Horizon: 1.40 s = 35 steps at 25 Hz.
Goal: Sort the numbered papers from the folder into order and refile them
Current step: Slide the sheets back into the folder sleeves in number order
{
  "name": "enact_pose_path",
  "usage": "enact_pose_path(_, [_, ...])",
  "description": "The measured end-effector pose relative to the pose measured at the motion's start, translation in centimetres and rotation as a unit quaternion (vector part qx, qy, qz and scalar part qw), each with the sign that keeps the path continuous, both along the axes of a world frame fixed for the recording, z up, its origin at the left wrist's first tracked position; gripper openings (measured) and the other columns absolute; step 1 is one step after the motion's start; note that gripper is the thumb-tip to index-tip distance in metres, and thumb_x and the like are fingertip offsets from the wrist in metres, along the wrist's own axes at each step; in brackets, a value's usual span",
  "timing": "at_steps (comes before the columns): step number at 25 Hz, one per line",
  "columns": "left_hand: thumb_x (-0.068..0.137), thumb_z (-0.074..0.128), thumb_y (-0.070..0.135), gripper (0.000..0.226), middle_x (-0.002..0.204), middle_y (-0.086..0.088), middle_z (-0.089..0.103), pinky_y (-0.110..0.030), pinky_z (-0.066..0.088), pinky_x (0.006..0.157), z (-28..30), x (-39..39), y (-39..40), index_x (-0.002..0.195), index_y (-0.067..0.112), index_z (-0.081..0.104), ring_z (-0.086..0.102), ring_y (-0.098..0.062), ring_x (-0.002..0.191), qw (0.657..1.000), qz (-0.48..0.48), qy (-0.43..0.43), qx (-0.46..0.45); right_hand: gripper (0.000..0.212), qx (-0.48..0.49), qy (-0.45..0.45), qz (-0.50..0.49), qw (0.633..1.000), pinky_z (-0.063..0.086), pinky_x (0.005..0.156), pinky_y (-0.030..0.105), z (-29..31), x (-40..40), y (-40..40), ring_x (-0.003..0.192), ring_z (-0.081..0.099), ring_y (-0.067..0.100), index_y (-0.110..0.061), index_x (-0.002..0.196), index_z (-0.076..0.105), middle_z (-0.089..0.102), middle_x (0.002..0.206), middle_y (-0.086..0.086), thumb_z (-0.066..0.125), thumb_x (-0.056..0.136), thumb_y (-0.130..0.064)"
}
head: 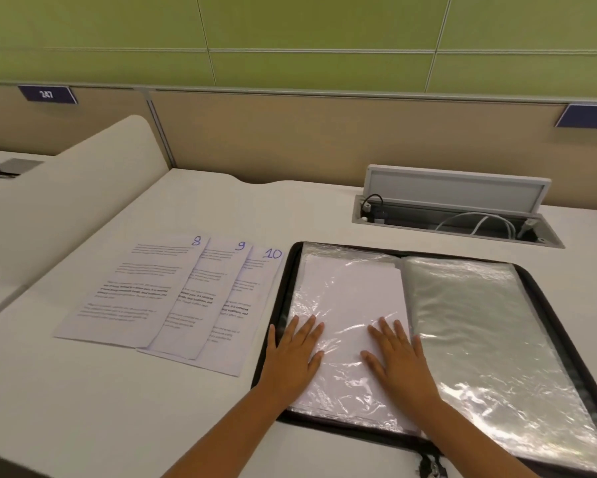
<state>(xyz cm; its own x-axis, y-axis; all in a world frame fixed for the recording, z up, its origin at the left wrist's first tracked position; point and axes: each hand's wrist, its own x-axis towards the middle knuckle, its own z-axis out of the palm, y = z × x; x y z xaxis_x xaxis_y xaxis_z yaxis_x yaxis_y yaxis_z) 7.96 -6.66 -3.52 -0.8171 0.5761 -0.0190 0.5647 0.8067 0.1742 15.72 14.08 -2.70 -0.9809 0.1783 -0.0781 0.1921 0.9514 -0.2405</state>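
Note:
An open black zip folder [562,326] with clear plastic sleeves lies on the desk at the right. Its left sleeve [348,291] holds white paper showing its blank back. My left hand [295,357] and my right hand [398,357] both lie flat on that sleeve with fingers straight and spread. The right-hand sleeves [480,326] look empty and shiny. Left of the folder, three printed sheets are fanned out overlapping: paper 8 [134,288], paper 9 [200,298] and paper 10 [241,305], each with a blue handwritten number at its top right corner.
The white desk [117,401] has an open cable hatch [455,215] with white cables behind the folder. A curved cream divider [65,208] stands on the left. A beige partition with number plates runs along the back.

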Motion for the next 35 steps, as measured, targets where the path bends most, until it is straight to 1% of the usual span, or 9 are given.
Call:
enact_pose_path(3, [0.088, 0.031, 0.047, 0.051, 0.138, 0.006, 0.05, -0.052, 0.028, 0.106, -0.2, -0.2, -0.3, 0.136, 0.029, 0.037, 0.04, -0.019, 0.13, 0.999, -0.009, 0.032, -0.004, 0.118, -0.002, 0.013, -0.004, 1.0, -0.016, 0.112, 0.037, -0.2, -3.1, -3.5, 0.145, -0.011, 0.017, -0.02, 0.151, 0.006, -0.004, 0.159, 0.002, -0.041, 0.056, -0.072])
enact_pose_path(7, [0.097, 0.018, 0.047, 0.051, 0.146, 0.0, 0.04, -0.05, 0.005, 0.108, -0.5, -1.7, -3.7, 0.14, 0.025, 0.034, 0.03, -0.022, 0.135, 0.993, 0.052, 0.099, 0.026, 0.093, 0.004, 0.023, -0.035, 0.999, -0.012, 0.113, 0.036, -0.3, -4.6, -5.3, 0.146, -0.005, 0.019, -0.015, 0.151, 0.006, -0.001, 0.159, 0.003, -0.021, 0.068, -0.049])
enact_pose_path(9, [0.099, 0.013, 0.046, 0.051, 0.147, -0.001, 0.037, -0.056, 0.007, 0.109, -0.6, -3.3, -7.2, 0.141, 0.026, 0.035, 0.028, -0.026, 0.136, 0.983, 0.107, 0.139, 0.049, 0.09, 0.012, 0.033, -0.035, 0.999, -0.012, 0.113, 0.035, -0.5, -4.6, -5.3, 0.146, -0.002, 0.018, -0.016, 0.151, 0.009, 0.003, 0.159, 0.002, -0.017, 0.071, -0.048])
enact_pose_path(12, [0.094, 0.037, 0.04, 0.046, 0.146, -0.005, 0.039, -0.067, 0.014, 0.099, -0.2, -5.4, -12.6, 0.137, 0.024, 0.044, 0.036, -0.039, 0.132, 0.962, 0.227, 0.144, 0.05, 0.087, 0.012, 0.046, -0.041, 0.998, -0.009, 0.114, 0.034, -0.8, -4.5, -5.3, 0.146, 0.001, 0.017, -0.018, 0.151, 0.015, 0.008, 0.158, 0.001, -0.013, 0.074, -0.05])
enact_pose_path(16, [0.091, 0.054, 0.017, 0.054, 0.152, -0.008, 0.028, -0.067, 0.021, 0.101, 0.1, -7.5, -17.3, 0.142, 0.019, 0.038, 0.027, -0.038, 0.136, 0.922, 0.381, 0.033, 0.055, 0.084, 0.008, 0.048, -0.053, 0.997, -0.007, 0.114, 0.034, -1.0, -4.6, -5.3, 0.146, 0.005, 0.016, -0.019, 0.15, 0.019, 0.012, 0.158, -0.001, -0.009, 0.077, -0.05])
enact_pose_path(20, [0.085, 0.057, 0.002, 0.048, 0.131, -0.02, 0.051, -0.055, 0.039, 0.085, 0.0, -8.5, -19.7, 0.132, 0.005, 0.049, 0.049, -0.04, 0.113, 0.924, 0.375, 0.047, 0.057, 0.083, 0.001, 0.057, -0.056, 0.997, -0.006, 0.115, 0.033, -1.1, -4.6, -5.4, 0.146, 0.008, 0.016, -0.019, 0.149, 0.025, 0.017, 0.157, -0.001, -0.005, 0.079, -0.051])
enact_pose_path(25, [0.077, 0.057, -0.015, 0.042, 0.101, -0.026, 0.064, -0.053, 0.044, 0.067, -0.9, -8.6, -20.9, 0.117, -0.004, 0.059, 0.057, -0.043, 0.086, 0.929, 0.347, 0.103, 0.076, 0.08, -0.01, 0.067, -0.058, 0.996, -0.007, 0.115, 0.032, -1.3, -4.5, -5.5, 0.146, 0.009, 0.015, -0.019, 0.148, 0.028, 0.018, 0.157, -0.002, -0.002, 0.081, -0.051])
enact_pose_path(31, [0.082, 0.052, -0.019, 0.033, 0.103, -0.036, 0.061, -0.062, 0.048, 0.074, -0.3, -9.6, -21.3, 0.114, -0.013, 0.059, 0.059, -0.052, 0.085, 0.903, 0.378, 0.119, 0.165, 0.077, -0.017, 0.079, -0.056, 0.995, -0.004, 0.115, 0.035, -1.4, -4.5, -5.4, 0.145, 0.013, 0.018, -0.018, 0.147, 0.03, 0.022, 0.155, 0.001, 0.001, 0.083, -0.049])
enact_pose_path(35, [0.084, 0.049, -0.019, 0.039, 0.118, -0.03, 0.058, -0.053, 0.049, 0.087, 1.2, -9.6, -20.1, 0.123, -0.011, 0.052, 0.061, -0.046, 0.098, 0.886, 0.351, 0.167, 0.254, 0.079, -0.007, 0.074, -0.049, 0.996, -0.005, 0.115, 0.034, -1.3, -4.5, -5.5, 0.146, 0.009, 0.016, -0.02, 0.149, 0.026, 0.018, 0.157, -0.001, -0.004, 0.082, -0.05])
